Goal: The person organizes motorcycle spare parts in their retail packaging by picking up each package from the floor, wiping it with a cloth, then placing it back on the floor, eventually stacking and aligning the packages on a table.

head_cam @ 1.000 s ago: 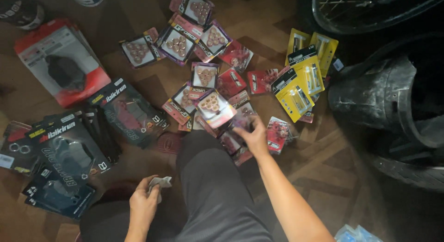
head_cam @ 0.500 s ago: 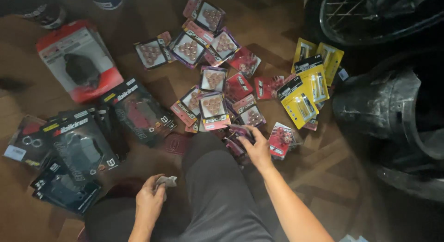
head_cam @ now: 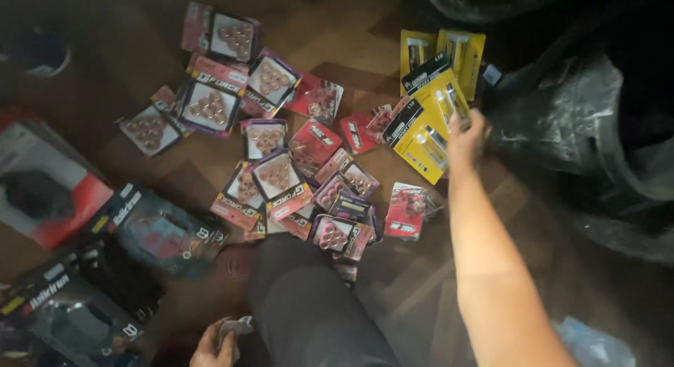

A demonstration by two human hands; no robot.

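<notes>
On wood floor [head_cam: 393, 30]: right hand [head_cam: 466, 137] grips yellow blister pack [head_cam: 430, 137]; left hand [head_cam: 214, 342] clutches crumpled grey cloth [head_cam: 235, 327].

A wooden parquet floor [head_cam: 365, 51] carries everything here — brown blocks laid in a slanted pattern, dim at the edges. Across its middle lies a loose scatter of small blister packs [head_cam: 274, 174], pink, red and purple-edged, some overlapping, each showing a cluster of little round pieces. To the right of them lie yellow carded packs [head_cam: 428, 132] — several, fanned and overlapping. At the left edge lies a red-and-white boxed pack [head_cam: 49, 191], and below it larger dark packs [head_cam: 158, 230] lie stacked at angles. A black rubber tyre [head_cam: 562, 121] rests on the floor at the right, and a blue plastic wrapper [head_cam: 593, 342] shows at the bottom right corner.
</notes>
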